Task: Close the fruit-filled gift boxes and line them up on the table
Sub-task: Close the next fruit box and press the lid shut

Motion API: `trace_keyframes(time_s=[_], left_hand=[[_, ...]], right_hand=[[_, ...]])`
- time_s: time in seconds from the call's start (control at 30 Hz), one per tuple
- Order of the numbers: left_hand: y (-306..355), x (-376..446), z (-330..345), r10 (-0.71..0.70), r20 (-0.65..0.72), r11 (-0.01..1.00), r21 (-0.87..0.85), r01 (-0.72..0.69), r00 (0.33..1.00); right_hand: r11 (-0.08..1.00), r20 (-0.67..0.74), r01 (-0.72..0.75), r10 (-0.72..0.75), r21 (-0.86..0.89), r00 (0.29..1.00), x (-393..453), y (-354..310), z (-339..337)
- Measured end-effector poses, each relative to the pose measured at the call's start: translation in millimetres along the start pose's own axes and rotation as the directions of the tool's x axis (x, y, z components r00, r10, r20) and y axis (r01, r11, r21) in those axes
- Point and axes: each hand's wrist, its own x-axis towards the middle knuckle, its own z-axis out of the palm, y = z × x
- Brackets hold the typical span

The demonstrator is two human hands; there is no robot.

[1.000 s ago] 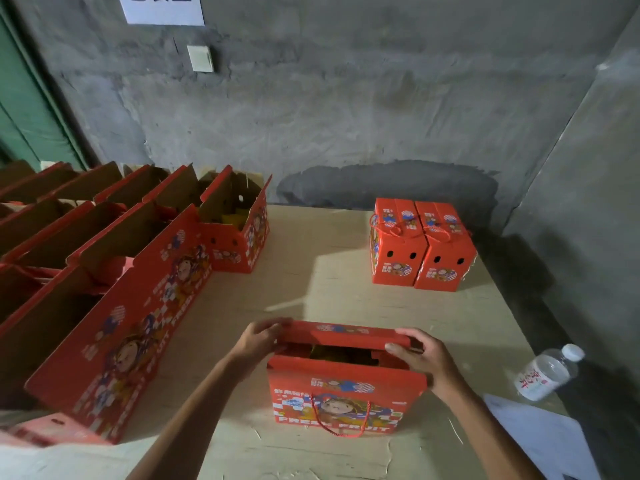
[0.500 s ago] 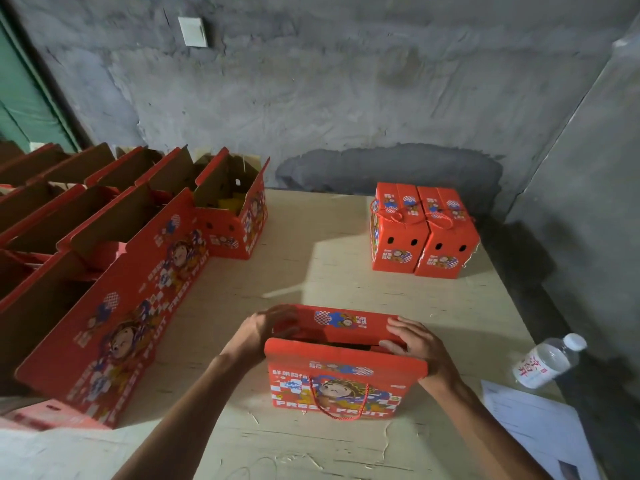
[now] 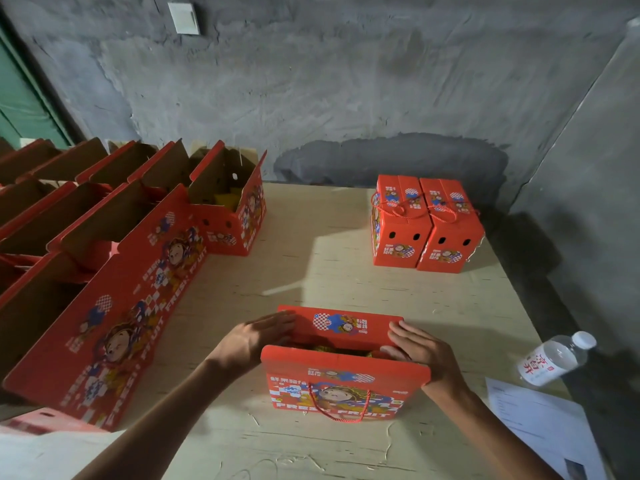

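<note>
Two flat-fingered hands (image 3: 254, 341) (image 3: 420, 351) on one half-shut box (image 3: 341, 375); two closed boxes (image 3: 424, 223) beyond.

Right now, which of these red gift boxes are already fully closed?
The two boxes standing side by side at the table's far right. Their tops are folded flat with cord handles across. The box under the hands still gapes, and the boxes on the left stand open.

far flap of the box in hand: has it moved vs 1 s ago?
Yes. The far flap has folded down toward the near flap, narrowing the gap over the fruit; the box base stays put on the table.
</note>
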Motion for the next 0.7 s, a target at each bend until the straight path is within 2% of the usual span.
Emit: trace_keyframes(time_s=[0.3,0.5,0.63,0.7], left_hand=[[3.5,-3.9,16.8,-0.246,-0.061,0.966,-0.094,0.240,0.967],[5.8,-13.7,22.2,-0.250,-0.075,0.959,-0.158,0.236,0.965],[6.6,-14.8,22.5,-0.156,-0.048,0.982,-0.114,0.150,0.987],[8.2,-14.9,23.0,-0.171,-0.037,0.978,-0.125,0.165,0.985]], right_hand=[[0.996,-0.045,-0.075,0.078,0.049,0.996,-2.7,-4.9,4.7],[0.995,-0.049,-0.086,0.088,0.043,0.995,-7.4,-8.2,4.6],[0.985,-0.092,-0.122,0.133,0.119,0.987,-6.6,-13.4,1.9],[0.973,-0.077,-0.158,0.172,0.166,0.982,-7.7,-13.8,3.6]])
